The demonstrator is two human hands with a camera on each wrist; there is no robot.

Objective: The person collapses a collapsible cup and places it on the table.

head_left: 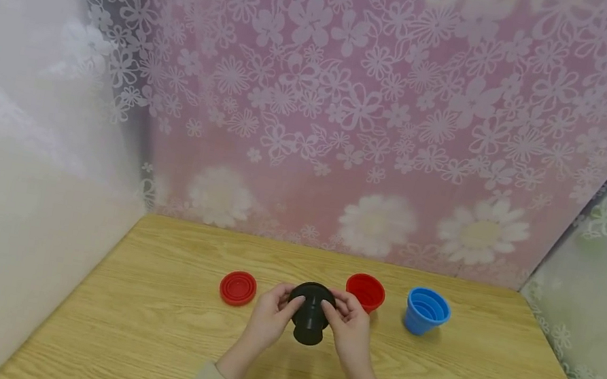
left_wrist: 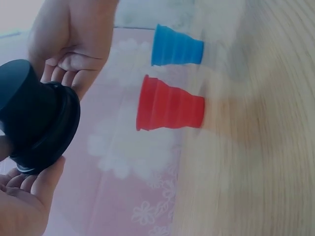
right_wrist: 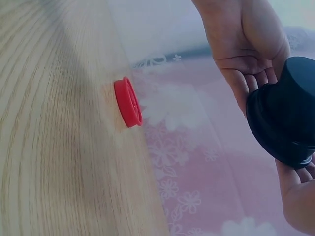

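Both hands hold a black collapsible cup (head_left: 311, 315) up above the table, its narrow base tipped toward me. My left hand (head_left: 270, 318) grips the left side of its wide rim, thumb on the outer wall. On the opposite side my right hand (head_left: 350, 333) grips the rim the same way. In the left wrist view the black cup (left_wrist: 37, 118) shows stepped folds near its rim, partly pushed together. Just behind the right hand stands a red collapsible cup (head_left: 365, 289), extended and partly hidden by the fingers. Left of the left hand lies a flattened red collapsible cup (head_left: 237, 288).
An extended blue collapsible cup (head_left: 426, 311) stands to the right of the red one. Everything rests on a wood-grain table (head_left: 151, 324). A pink floral sheet (head_left: 315, 118) hangs along the back edge, with pale sheets on both sides.
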